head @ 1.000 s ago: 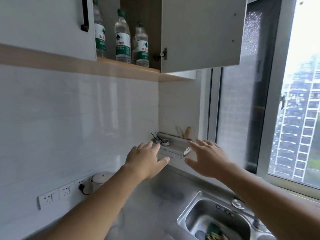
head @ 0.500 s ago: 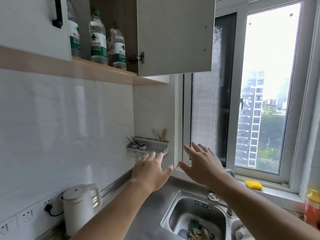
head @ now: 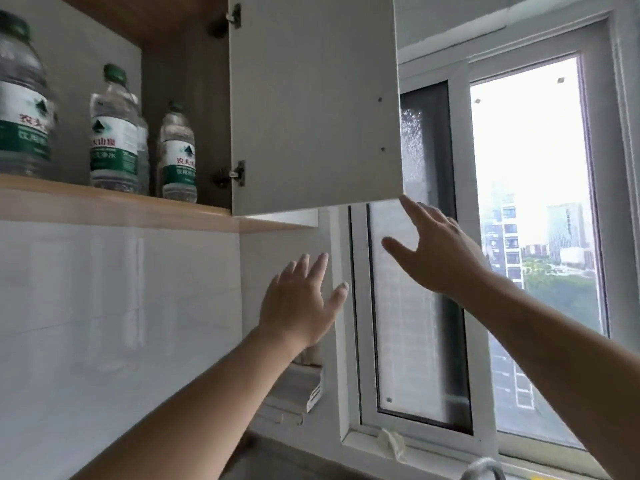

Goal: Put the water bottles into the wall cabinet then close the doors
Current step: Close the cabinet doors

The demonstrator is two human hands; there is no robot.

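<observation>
1. Nearest, the left hand (head: 298,303) is held flat and spread, nothing gripped, raised in front of the tiled wall (head: 121,306) and below the cabinet's shelf edge.
2. Up and to the right of it, the right hand (head: 436,251) is likewise fully spread and empty; its index fingertip (head: 406,201) is seen at, or just short of, the lower outer corner of the open right door (head: 311,109). Actual contact cannot be told.
3. Beyond and above the left hand, three water bottles (head: 112,133) are seen upright on the cabinet floor (head: 114,199), side by side, well inside the wall cabinet; the leftmost is cut off by the picture's edge.
4. Loading is judged done for the bottles in view; closing the doors is the step in hand.
5. Next, the door's free edge would need to be caught and swung leftward on its hinges (head: 239,173) until shut. The bottles are judged set back enough to clear it.
6. Farthest, the window (head: 519,220) is seen behind the right hand.
</observation>
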